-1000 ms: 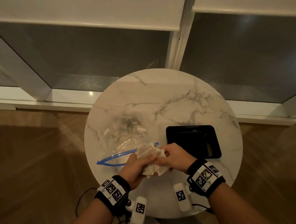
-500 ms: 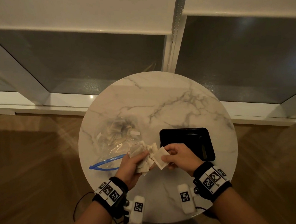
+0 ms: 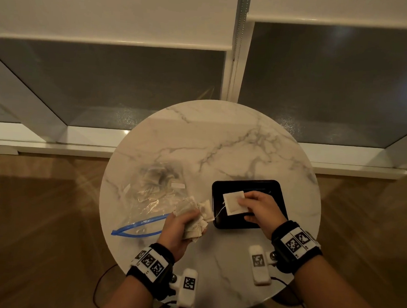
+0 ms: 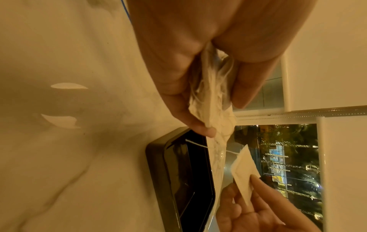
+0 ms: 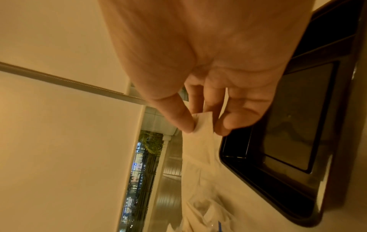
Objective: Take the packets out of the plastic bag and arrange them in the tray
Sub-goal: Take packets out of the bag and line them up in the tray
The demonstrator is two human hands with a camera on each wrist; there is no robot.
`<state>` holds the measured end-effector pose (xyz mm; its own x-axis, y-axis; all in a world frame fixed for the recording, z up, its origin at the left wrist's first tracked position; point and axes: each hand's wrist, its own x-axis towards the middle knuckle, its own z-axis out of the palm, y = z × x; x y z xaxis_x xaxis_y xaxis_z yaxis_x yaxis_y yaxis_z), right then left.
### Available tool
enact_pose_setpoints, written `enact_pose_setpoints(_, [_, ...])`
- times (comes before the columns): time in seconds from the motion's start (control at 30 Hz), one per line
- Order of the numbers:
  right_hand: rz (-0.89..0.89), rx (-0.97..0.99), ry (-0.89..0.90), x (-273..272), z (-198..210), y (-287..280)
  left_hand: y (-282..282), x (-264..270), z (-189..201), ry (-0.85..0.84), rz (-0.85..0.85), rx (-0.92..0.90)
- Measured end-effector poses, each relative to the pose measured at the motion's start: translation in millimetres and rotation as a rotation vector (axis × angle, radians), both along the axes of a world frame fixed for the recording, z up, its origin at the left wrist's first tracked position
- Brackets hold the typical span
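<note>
While unlabelled, packet (image 3: 233, 203) over tray (image 3: 276, 189)

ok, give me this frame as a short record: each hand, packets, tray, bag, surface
left hand: grips a bunch of packets above the table, beside the tray
right hand: pinches a single packet over the tray, not yet set down
string: runs from the single packet back toward the bunch
tray: black, rectangular, no packet lying in it yet
plastic bag: clear, blue zip edge, open, flat on the table, some packets inside
table: round, marble top
</note>
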<state>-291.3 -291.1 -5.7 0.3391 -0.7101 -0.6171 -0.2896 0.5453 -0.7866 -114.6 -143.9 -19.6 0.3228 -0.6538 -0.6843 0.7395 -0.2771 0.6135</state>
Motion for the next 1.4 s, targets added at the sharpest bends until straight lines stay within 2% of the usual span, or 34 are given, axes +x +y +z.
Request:
enact_pose_setpoints(0.13, [-0.18,0.037,-0.102,1,-9,-11,-4,-3,-1,-0.006,0.029,0.012])
enact_pose_setpoints(0.23, [-0.232,0.062,-0.168,-2,-14,-20,-4,-4,-2,0.002,0.056,0.02])
enact_pose_setpoints(0.3, [-0.194,0.059,-0.136,-3,-19,-24,-4,-4,-2,0.006,0.071,0.029])
enact_pose_setpoints(0.53, [0.068,-0.07,0.184,15,-47,-44,-9,-7,-8,0.011,0.11,0.079])
enact_pose_setpoints(0.73, [0.223,-0.102,0.309,42,-74,-56,-12,-9,-11,-0.001,0.112,0.046])
enact_pose_setpoints(1.17, [0.25,-0.14,0.398,56,-108,-53,-12,-8,-12,-0.02,0.116,0.05])
enact_pose_setpoints(1.3, [0.33,-0.245,0.472,58,-110,-55,-13,-7,-12,-0.023,0.116,0.052])
enact_pose_setpoints(1.4, [0.325,-0.293,0.48,56,-114,-57,-13,-6,-10,-0.018,0.107,0.039])
